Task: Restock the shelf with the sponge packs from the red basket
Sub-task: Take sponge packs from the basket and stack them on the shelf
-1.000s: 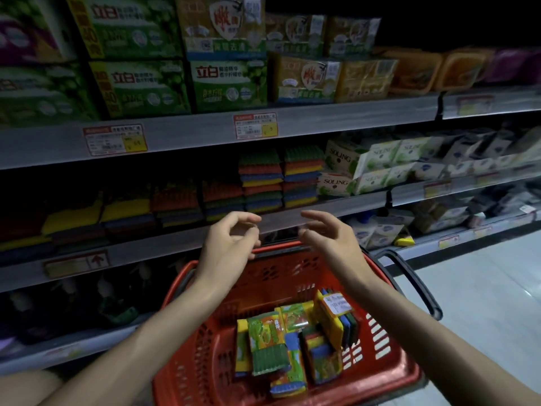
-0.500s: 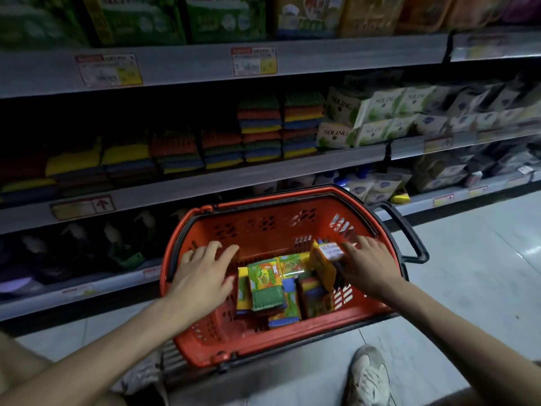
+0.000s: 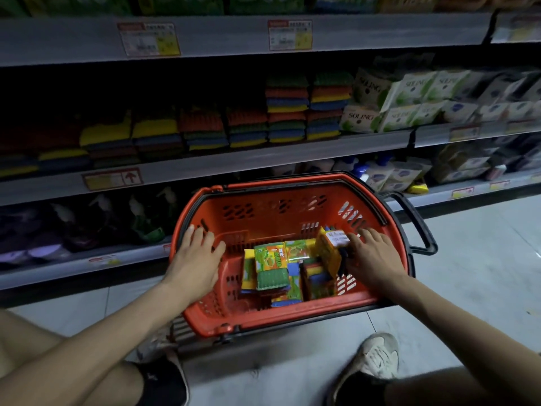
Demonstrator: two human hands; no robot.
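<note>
A red basket [image 3: 263,212] stands on the floor before the shelf [image 3: 263,159]. Several colourful sponge packs [image 3: 270,265] lie in its bottom. One yellow pack [image 3: 329,250] stands upright at the right side, and my right hand [image 3: 371,256] wraps around it. My left hand [image 3: 196,259] rests flat on the basket's left inner wall, fingers spread, holding nothing. Stacks of coloured sponges [image 3: 288,109] fill the middle shelf.
White SOLING boxes [image 3: 395,98] sit on the shelf to the right. Dark spray bottles [image 3: 140,218] line the bottom shelf left of the basket. The basket's black handle [image 3: 415,227] sticks out to the right. My knees and shoes [image 3: 377,356] are just before the basket.
Both hands dropped from in front of the shelf into the basket. The right hand closed around the upright yellow pack; the left settled on the basket's left wall. The view tilted downward.
</note>
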